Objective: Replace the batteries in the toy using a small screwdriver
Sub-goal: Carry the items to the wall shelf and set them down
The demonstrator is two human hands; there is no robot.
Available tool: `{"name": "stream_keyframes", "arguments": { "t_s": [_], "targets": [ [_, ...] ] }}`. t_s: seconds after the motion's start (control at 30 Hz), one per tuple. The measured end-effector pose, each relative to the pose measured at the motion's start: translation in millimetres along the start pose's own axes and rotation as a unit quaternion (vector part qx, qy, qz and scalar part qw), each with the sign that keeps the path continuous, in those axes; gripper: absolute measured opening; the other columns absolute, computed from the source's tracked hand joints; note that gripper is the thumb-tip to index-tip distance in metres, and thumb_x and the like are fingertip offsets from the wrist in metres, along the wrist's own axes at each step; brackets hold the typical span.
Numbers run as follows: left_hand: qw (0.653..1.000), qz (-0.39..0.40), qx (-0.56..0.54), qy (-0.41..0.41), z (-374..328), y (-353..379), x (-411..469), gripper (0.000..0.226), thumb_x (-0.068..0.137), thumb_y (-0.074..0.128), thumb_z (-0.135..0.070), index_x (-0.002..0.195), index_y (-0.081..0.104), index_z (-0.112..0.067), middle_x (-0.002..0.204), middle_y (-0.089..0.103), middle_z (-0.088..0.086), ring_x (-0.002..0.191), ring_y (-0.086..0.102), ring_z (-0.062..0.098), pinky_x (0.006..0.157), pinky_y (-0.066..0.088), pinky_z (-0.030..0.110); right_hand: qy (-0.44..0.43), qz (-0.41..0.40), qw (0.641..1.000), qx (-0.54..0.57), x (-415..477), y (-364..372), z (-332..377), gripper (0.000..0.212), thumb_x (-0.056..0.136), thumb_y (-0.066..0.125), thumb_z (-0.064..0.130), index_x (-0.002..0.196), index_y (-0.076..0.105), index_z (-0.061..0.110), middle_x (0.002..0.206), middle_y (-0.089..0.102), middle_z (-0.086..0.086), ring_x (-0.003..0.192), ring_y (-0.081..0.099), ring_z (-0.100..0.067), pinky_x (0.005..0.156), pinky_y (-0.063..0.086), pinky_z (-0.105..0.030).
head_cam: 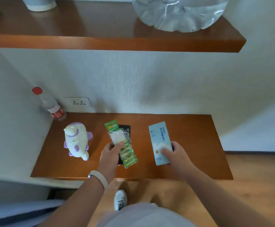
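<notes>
Green battery pack (122, 145) pinched in left hand (111, 152), mid-bench (190, 128) | right hand (174, 153) curled round blue screwdriver box (160, 143) at 3 o'clock | toy (77, 140) untouched at 9; looks like nothing's started yet, whole job left

A brown wooden table (190, 128) stands by a white wall. A bottle (53, 107) with a red cap stands in its far left corner. Near it sits a white and purple toy (76, 141). In the middle a green battery pack (122, 145) lies on a flat black thing (125, 128). A blue box (159, 143) is to the right.
</notes>
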State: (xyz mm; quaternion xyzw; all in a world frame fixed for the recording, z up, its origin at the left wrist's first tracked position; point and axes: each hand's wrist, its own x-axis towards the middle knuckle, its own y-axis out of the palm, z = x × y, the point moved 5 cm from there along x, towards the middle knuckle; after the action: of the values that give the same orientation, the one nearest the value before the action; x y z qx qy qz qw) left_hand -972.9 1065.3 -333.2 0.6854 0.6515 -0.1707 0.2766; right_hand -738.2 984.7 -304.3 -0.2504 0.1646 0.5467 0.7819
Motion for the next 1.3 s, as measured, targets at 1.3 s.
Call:
{"name": "stream_keyframes", "arguments": {
  "t_s": [1.3],
  "targets": [
    [0.99, 0.049, 0.099, -0.089, 25.2, 72.1, 86.3, 0.025, 0.095, 0.068, -0.024, 0.116, 0.058, -0.014, 0.104, 0.076, 0.012, 0.084, 0.078, 0.024, 0.062, 0.061, 0.034, 0.12, -0.114, 0.955, -0.246, 104.0, -55.9, -94.9, 0.039, 0.084, 0.064, 0.054, 0.106, 0.047, 0.027, 0.103, 0.053, 0.006, 0.086, 0.063, -0.012, 0.077, 0.059, -0.042]
  ]
}}
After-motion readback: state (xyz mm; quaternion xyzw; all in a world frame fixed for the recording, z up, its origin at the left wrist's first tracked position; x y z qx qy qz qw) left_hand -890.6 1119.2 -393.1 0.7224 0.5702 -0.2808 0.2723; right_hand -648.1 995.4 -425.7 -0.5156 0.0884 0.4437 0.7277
